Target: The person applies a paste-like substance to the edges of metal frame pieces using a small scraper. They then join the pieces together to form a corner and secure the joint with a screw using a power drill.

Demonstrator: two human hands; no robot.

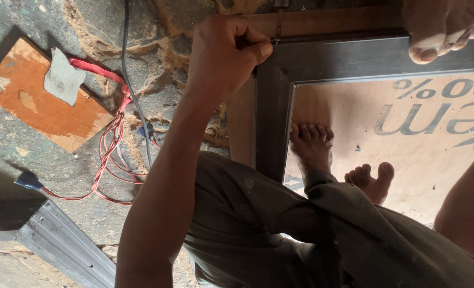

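I have my left hand (223, 50) curled into a fist at the far left corner of the metal frame (271, 117), thumb pressed against the bent fingers. It seems to pinch something small and dark right at the corner joint, though the piece itself is too hidden for me to tell what it is. My right hand is out of the picture; only a stretch of my right forearm (469, 208) shows at the right edge, so I cannot tell whether that hand is spread or closed.

The frame lies flat on a plywood sheet (407, 154) that carries large printed lettering. Its left rail and far rail already meet squarely at the corner under my fist, so I judge the frame to be laid out and joined at least there. The other corners are beyond the view, and I cannot say how much is left. My two bare feet (311, 146) rest on the plywood inside the frame, and another person's foot (442, 26) stands on the far rail at the upper right.

I see no containers here. To the left, on the rough stone floor (13, 144), lie a reddish wooden board (39, 104) with a grey scrap (62, 79) on it, a tangle of red wire (111, 138), a black cable (133, 90), and a ribbed metal strip (61, 240) at the near left.
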